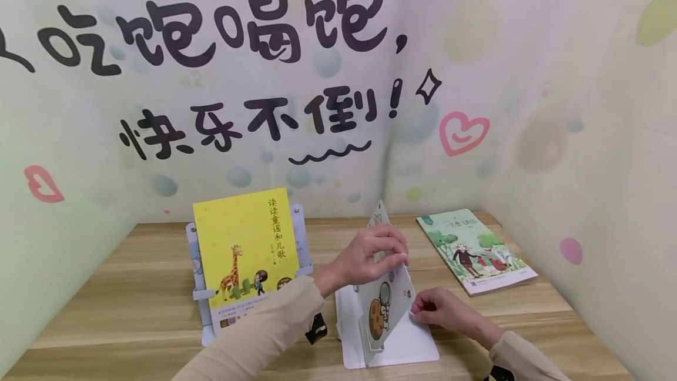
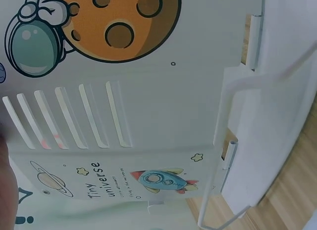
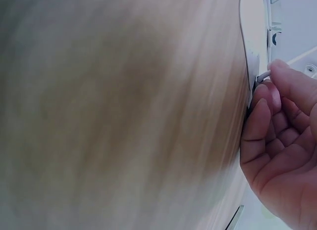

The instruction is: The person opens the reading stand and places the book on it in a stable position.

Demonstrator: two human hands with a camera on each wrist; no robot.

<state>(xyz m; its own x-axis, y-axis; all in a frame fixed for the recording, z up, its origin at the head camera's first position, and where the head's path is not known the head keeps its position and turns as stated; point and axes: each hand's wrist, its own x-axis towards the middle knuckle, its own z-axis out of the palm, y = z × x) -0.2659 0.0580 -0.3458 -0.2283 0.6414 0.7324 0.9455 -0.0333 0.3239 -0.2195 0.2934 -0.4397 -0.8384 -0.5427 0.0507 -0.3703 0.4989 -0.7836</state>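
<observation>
A white book stand point(image 1: 391, 301) with cartoon space prints stands partly unfolded on the table, its panel raised above a flat white base point(image 1: 407, 351). My left hand point(image 1: 365, 254) grips the panel's upper edge, fingers bent over it. In the left wrist view the panel shows slots, an orange planet point(image 2: 124, 22), a rocket print and a bent white wire point(image 2: 225, 98) along its lower edge. Low on the stand's right side is my right hand point(image 1: 449, 310). Its thumb and forefinger pinch a thin grey rod point(image 3: 263, 76) close to the base; the rod's far part is hidden.
To the left, a yellow book point(image 1: 243, 240) leans upright on a second, pale stand point(image 1: 300, 234). A green-covered book point(image 1: 476, 249) lies flat at the right rear. Behind the wooden table point(image 1: 116, 287) hangs a printed cloth point(image 1: 328, 181), which also encloses both sides.
</observation>
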